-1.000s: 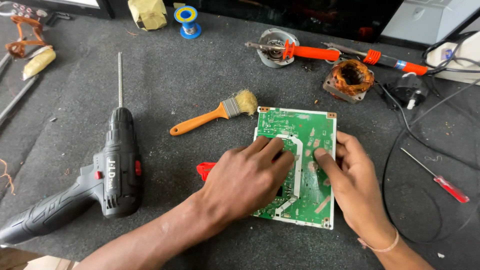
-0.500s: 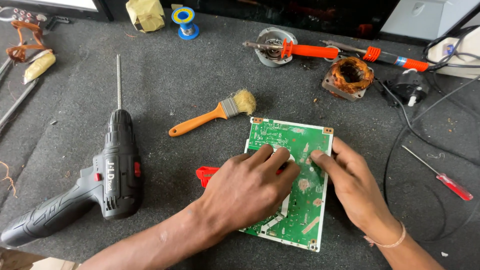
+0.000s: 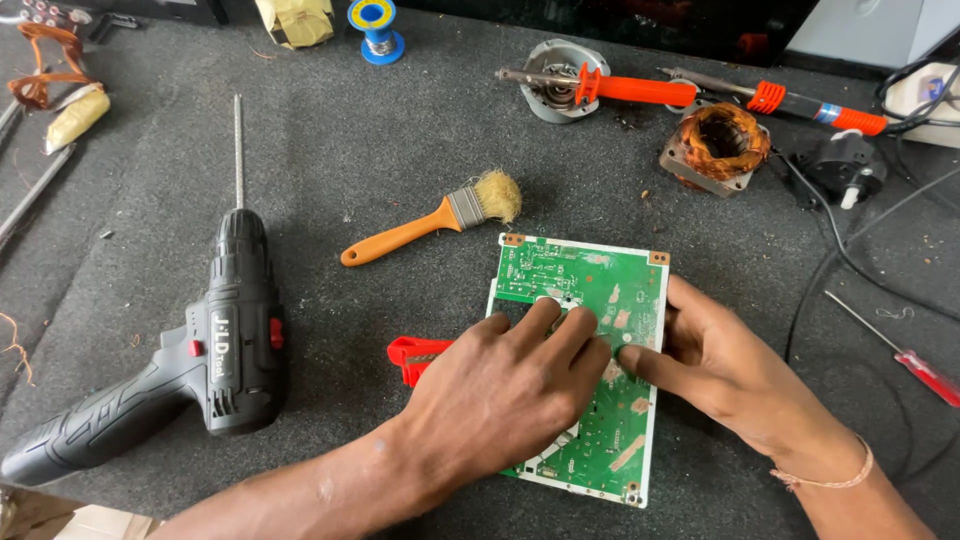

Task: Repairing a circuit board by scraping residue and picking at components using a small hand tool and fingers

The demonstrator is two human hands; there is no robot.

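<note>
A green circuit board (image 3: 590,280) lies flat on the dark grey mat. My left hand (image 3: 505,390) rests palm down on the board's middle and left side, fingers spread and pressing on it. From the right, my right hand (image 3: 720,365) touches the board's right edge with its fingers and thumb. A red-handled tool (image 3: 415,357) pokes out from under my left hand, to the left of the board.
A black cordless drill (image 3: 215,340) with a long bit lies at left. An orange-handled brush (image 3: 430,225) is above the board. Farther back lie two orange soldering irons (image 3: 640,90), a copper motor winding (image 3: 715,145) and a solder spool (image 3: 375,25). A red screwdriver (image 3: 905,355) and cables sit at right.
The board has slid a little toward me under both hands, which moved with it and stay pressed on it. Nothing else on the mat has moved.
</note>
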